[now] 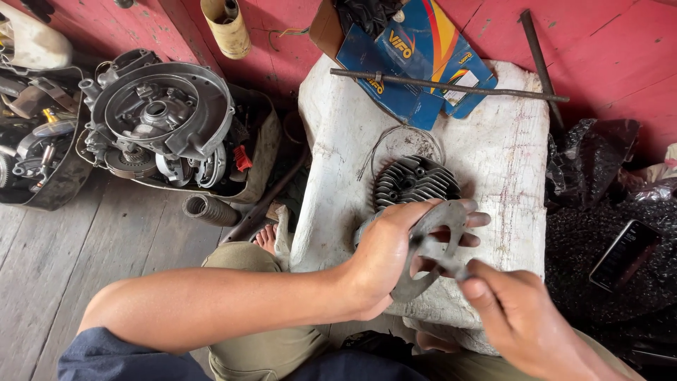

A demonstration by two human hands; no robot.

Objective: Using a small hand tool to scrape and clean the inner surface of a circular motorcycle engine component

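Nearest the camera, one flat grey gasket (431,248) with a round opening was gripped by the left hand (391,257), the fingers wrapped around its left edge and the fingertips showing through the hole. It was held tilted over the near edge of a white block (508,162). The right hand (522,321) was clenched around one thin metal tool (438,259), whose tip was laid against the face of the gasket. What kind of tool it was could not be told.

Just behind the gasket, near the middle of the block, one dark finned cylinder head (415,181) was seen, partly covered by the left hand. One loop of thin wire (395,137) was lying beside and behind it. At the far edge of the block, one long threaded rod (451,86) was laid across one blue cardboard box (416,56).

To the left of the block, on the wooden floor (92,233), one black ribbed rubber boot (210,210) was found, and farther back one grey engine crankcase (159,113) was resting in a tray. To the right of the block, one phone (624,254) was lying on black plastic sheeting (599,162). One second metal bar (539,63) was leaning against the red wall (620,49).
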